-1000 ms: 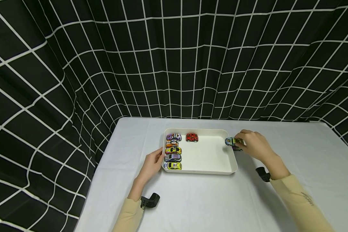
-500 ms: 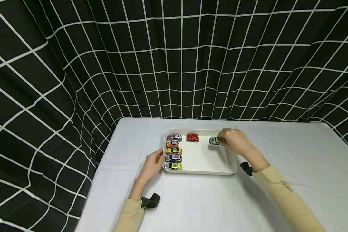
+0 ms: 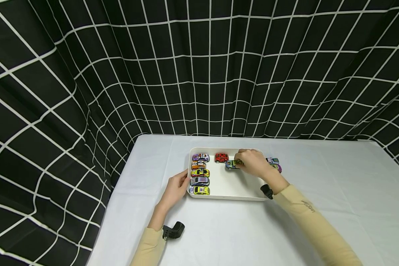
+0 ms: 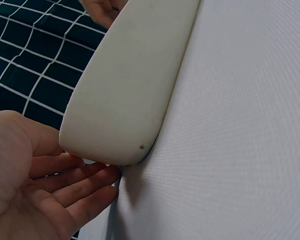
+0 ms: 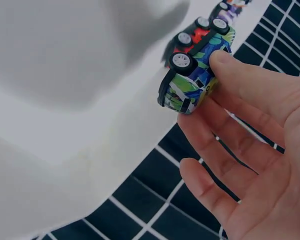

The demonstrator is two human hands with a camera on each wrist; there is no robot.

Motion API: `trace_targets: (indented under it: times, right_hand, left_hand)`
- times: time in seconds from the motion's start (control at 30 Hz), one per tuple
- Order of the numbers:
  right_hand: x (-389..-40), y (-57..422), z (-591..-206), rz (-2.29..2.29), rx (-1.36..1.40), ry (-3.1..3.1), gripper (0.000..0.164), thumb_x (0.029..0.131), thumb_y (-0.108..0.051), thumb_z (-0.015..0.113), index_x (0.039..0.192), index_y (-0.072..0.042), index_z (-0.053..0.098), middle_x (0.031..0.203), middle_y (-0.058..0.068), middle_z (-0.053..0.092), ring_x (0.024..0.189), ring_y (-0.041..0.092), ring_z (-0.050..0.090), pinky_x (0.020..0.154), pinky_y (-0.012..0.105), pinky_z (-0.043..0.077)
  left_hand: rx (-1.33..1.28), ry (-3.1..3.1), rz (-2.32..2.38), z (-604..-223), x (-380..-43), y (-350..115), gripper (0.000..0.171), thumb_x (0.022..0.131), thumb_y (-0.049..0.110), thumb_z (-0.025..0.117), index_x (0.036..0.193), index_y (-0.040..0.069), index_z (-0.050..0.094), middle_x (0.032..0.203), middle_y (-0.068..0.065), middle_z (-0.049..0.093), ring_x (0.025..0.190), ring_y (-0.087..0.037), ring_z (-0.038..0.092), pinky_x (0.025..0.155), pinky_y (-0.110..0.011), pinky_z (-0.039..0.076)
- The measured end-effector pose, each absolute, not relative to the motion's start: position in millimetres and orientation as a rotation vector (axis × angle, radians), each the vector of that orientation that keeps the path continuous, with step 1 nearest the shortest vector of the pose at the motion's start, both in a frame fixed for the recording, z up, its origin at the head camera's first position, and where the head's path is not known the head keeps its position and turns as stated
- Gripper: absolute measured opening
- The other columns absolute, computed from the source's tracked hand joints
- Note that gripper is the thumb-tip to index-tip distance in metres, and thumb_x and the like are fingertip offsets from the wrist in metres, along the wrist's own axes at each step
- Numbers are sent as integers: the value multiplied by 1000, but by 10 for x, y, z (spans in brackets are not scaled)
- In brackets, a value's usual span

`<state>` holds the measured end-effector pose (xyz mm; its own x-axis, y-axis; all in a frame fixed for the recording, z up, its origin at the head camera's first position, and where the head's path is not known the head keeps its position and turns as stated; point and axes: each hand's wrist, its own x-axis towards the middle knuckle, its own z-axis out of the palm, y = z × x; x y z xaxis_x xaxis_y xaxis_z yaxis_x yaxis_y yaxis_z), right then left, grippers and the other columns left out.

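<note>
In the head view my right hand [image 3: 252,162] pinches a blue-green patterned toy car [image 3: 231,164] over the upper middle of a white tray [image 3: 232,198]. The right wrist view shows this toy car [image 5: 195,75] tilted between thumb and fingers, wheels facing the camera. A red toy car [image 3: 221,158] stands just left of it near the far wall. Along the tray's left side several toy cars form a column, from a purple one [image 3: 200,157] down to a lime-yellow one [image 3: 200,190]. My left hand [image 4: 55,185] touches the tray's left end with relaxed fingers.
Beyond the tray's right wall lie more toy cars [image 3: 272,160], partly hidden by the right hand and forearm. White cloth covers the table [image 3: 219,232]. A black curtain with a white grid [image 3: 219,92] hangs behind and at the sides.
My right hand has carried the blue-green toy car leftward from the tray's right edge to near the red one. Toy cars outside the tray's right wall have come into view. The left hand stays put.
</note>
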<state>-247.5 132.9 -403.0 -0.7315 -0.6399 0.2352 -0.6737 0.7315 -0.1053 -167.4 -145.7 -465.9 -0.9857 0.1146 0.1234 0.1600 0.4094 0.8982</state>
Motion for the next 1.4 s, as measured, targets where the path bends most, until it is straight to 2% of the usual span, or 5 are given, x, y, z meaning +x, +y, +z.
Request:
trace_targets:
  times: [0.13, 0.37, 0.57, 0.87, 1.4]
  right_hand:
    - [-2499, 1254, -4062, 281, 1063, -2766, 10, 74, -7, 76, 76, -11, 67, 75, -1, 60, 64, 14, 56, 59, 36, 50]
    - [-2531, 1140, -4097, 300, 1111, -2784, 8, 75, -9, 76, 78, -10, 68, 78, 1, 62, 67, 15, 57, 64, 38, 51]
    - [-2562, 1073, -4132, 294, 1110, -2808, 11, 75, -14, 77, 79, -10, 68, 79, 0, 61, 66, 14, 56, 62, 35, 51]
    - [-2586, 1016, -4174, 314, 1112, -2827, 12, 74, -13, 78, 82, -9, 70, 83, 1, 64, 73, 17, 60, 68, 38, 52]
    - [-2605, 985, -4200, 295, 1105, -2855, 11, 76, -13, 76, 82, -8, 69, 83, 3, 64, 69, 14, 56, 64, 37, 51]
  left_hand:
    - [-271, -2594, -1648, -4658, -1678, -1458, 39, 95, 3, 48, 130, -13, 43, 121, -29, 54, 107, -32, 58, 88, -27, 51]
    - [-282, -2594, -1634, -4656, -1684, -1461, 39, 95, 3, 49, 130, -14, 43, 121, -29, 54, 107, -32, 58, 88, -28, 51]
    - [-278, -2604, -1632, -4641, -1678, -1462, 39, 95, 4, 48, 130, -13, 43, 121, -28, 54, 107, -31, 58, 88, -28, 51]
    - [-287, -2606, -1630, -4642, -1674, -1462, 38, 95, 3, 48, 129, -14, 44, 122, -30, 53, 108, -33, 57, 89, -29, 51]
    - [-290, -2610, -1630, -4638, -1671, -1463, 38, 96, 4, 48, 129, -15, 43, 121, -30, 53, 107, -33, 58, 88, -29, 51]
